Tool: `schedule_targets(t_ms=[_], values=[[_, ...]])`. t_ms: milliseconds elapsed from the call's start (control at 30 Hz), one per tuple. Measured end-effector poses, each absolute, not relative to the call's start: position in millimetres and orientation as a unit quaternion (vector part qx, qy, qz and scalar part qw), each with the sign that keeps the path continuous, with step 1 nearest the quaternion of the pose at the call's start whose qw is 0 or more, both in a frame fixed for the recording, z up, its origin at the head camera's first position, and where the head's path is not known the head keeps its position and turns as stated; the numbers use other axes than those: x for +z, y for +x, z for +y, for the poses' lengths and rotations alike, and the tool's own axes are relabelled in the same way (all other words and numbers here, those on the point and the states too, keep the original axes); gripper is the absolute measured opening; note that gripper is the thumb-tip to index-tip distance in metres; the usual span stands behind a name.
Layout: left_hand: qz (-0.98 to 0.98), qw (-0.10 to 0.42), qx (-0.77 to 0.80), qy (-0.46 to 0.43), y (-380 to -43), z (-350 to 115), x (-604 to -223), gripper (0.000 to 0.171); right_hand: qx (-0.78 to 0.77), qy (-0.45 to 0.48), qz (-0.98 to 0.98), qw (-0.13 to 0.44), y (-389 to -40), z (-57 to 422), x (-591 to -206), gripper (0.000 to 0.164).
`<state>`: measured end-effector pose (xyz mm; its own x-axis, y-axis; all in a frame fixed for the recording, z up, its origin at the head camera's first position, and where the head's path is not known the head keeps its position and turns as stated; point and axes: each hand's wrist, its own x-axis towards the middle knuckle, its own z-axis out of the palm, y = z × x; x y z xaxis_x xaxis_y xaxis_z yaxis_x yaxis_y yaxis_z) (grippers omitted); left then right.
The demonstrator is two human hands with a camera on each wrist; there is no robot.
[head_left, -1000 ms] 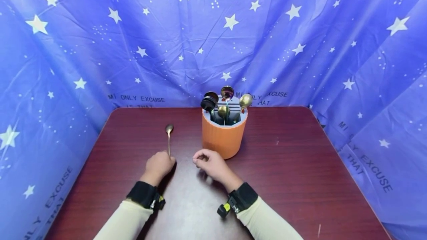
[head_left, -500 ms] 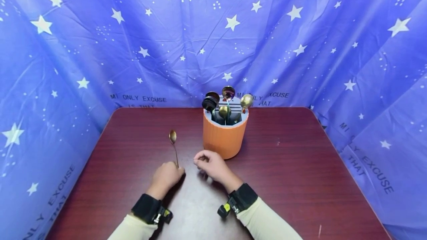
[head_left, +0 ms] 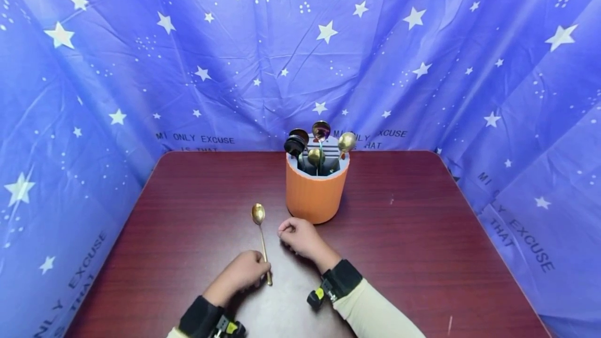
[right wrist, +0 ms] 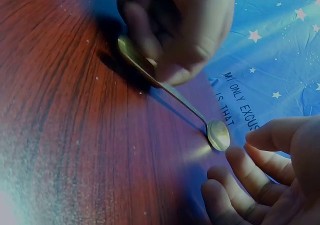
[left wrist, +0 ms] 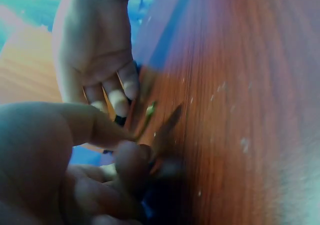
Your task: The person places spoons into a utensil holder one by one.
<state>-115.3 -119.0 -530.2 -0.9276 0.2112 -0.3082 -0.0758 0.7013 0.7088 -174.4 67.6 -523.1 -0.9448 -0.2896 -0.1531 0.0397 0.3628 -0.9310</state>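
- Our left hand (head_left: 245, 271) pinches a gold spoon (head_left: 261, 240) by its handle, bowl raised over the table (head_left: 422, 233).
- Our right hand (head_left: 300, 236) rests loosely curled, holding nothing, beside the orange holder (head_left: 315, 194).
- The blue backdrop (head_left: 141, 67) reads "MI ONLY EXCUSE".

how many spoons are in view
5: one gold spoon held by the left hand on the table, four standing in the orange holder. Others may be hidden inside.

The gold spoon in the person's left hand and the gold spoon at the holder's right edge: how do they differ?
The held gold spoon is gripped by the left hand, over the table; the holder's gold spoon stands bowl up in the orange holder, untouched. Both have shiny gold bowls.
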Motion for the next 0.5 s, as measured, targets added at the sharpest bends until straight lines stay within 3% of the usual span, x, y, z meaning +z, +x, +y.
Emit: schedule_targets(t_ms=[167,500], values=[[0.936,0.142,0.309,0.095,-105.4,-116.6,-523.4,0.023,-0.551,-0.079,0.817,0.149,-174.6,68.2,-522.0,0.007],[0.970,0.059,0.230,0.048,-122.7,-101.8,-527.9,0.026,-0.531,-0.076,0.831,0.150,-170.4,65.8,-524.2,0.005]])
